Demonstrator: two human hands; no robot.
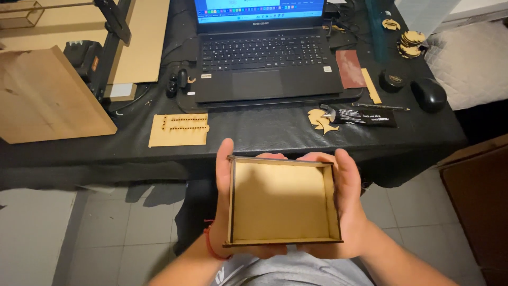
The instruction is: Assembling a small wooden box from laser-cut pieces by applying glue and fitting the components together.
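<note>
A shallow open wooden box (280, 201) made of thin laser-cut board rests in both my hands, held level over my lap with its open side up. My left hand (224, 175) cups its left wall, thumb along the rim. My right hand (349, 201) grips the right wall, thumb lying on that rim. My fingers wrap under the far edge. The box is empty inside. A red cord circles my left wrist.
In front stands a black-covered desk (264, 132) with an open laptop (264, 58), a cut wooden sheet (179, 130), a black glue tube (362, 115), small wooden cutouts (320, 121), a mouse (428, 94) and a large wooden board (47, 98). Grey floor tiles lie below.
</note>
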